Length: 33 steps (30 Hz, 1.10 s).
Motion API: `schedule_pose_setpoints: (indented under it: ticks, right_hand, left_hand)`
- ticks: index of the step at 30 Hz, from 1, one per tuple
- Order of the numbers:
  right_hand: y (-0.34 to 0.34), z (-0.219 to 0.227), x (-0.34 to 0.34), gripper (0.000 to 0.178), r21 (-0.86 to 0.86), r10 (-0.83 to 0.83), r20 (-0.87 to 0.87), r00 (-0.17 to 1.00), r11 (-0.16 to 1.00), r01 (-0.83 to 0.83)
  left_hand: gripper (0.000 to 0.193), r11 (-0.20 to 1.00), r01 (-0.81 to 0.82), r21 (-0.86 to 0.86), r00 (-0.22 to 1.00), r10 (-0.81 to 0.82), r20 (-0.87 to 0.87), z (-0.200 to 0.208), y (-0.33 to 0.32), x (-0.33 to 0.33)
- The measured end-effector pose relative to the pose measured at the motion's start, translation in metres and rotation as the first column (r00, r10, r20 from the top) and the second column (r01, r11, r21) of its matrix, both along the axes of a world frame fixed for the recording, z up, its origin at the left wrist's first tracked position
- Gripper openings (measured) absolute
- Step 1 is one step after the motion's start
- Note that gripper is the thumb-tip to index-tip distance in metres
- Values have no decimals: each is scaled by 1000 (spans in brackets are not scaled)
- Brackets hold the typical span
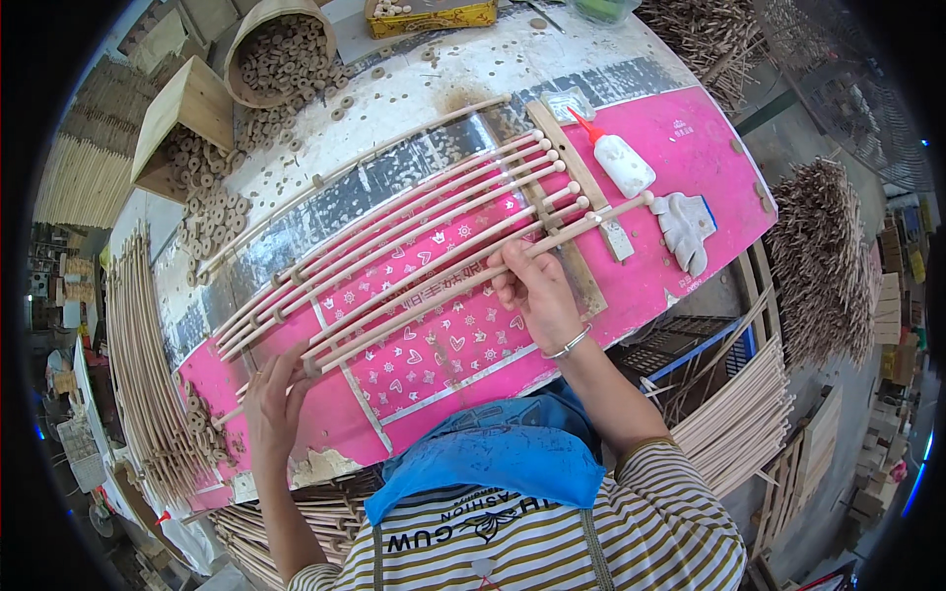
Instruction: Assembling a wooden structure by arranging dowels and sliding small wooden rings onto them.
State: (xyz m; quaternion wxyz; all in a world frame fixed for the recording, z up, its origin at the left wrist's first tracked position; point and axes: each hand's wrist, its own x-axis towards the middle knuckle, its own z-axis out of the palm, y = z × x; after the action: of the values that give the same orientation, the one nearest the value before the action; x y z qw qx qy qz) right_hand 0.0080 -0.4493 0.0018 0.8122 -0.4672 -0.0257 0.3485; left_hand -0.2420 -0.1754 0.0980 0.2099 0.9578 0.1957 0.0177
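Observation:
Slanting across the pink sheet is the nearest wooden stick (424, 307), with a ball at its right end. My right hand (537, 295) pinches this stick between thumb and fingers, a short way in from the ball. Toward its left end my left hand (274, 394) closes round the stick, fingertips beside a small wooden ring (312, 367) threaded on it. Beyond my hands, several similar sticks (424, 217) lie side by side. Their ball ends rest at a wooden strip (581, 177), and rings sit near their left ends.
A white squeeze bottle (625, 165) with a red nozzle and a grey-white glove (685, 229) lie right of the strip. Loose wooden rings spill from a round tub (246, 49) and a wooden box (182, 108). Bundled sticks (148, 355) stand at left; more (734, 414) lie at right.

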Motion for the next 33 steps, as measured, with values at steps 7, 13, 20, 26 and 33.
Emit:
schedule_pose_setpoints:
  ticks: [7, 13, 20, 26, 33]
  right_hand:
    - [24, 8, -27, 28, -66, 127, 17, 992, 990, -125]
    - [40, -1, -55, 27, 33, 241, 35, 970, 970, -243]
    - [26, -8, -58, 33, 39, 318, 59, 946, 946, -320]
    - [-8, -7, -22, 30, -34, 112, 85, 990, 993, -110]
    - [-33, -8, 4, 36, -193, 33, 115, 993, 981, -11]
  left_hand:
    - [28, 968, 65, -243, 989, -31, 142, -19, -34, 30]
    - [53, 953, 70, -296, 973, 1, 231, -34, -88, 81]
    - [62, 920, 115, -375, 970, -23, 241, -41, -94, 78]
    - [50, 908, 50, -416, 988, 17, 157, -40, -83, 65]
    - [27, 901, 91, -424, 979, -4, 202, -39, -80, 63]
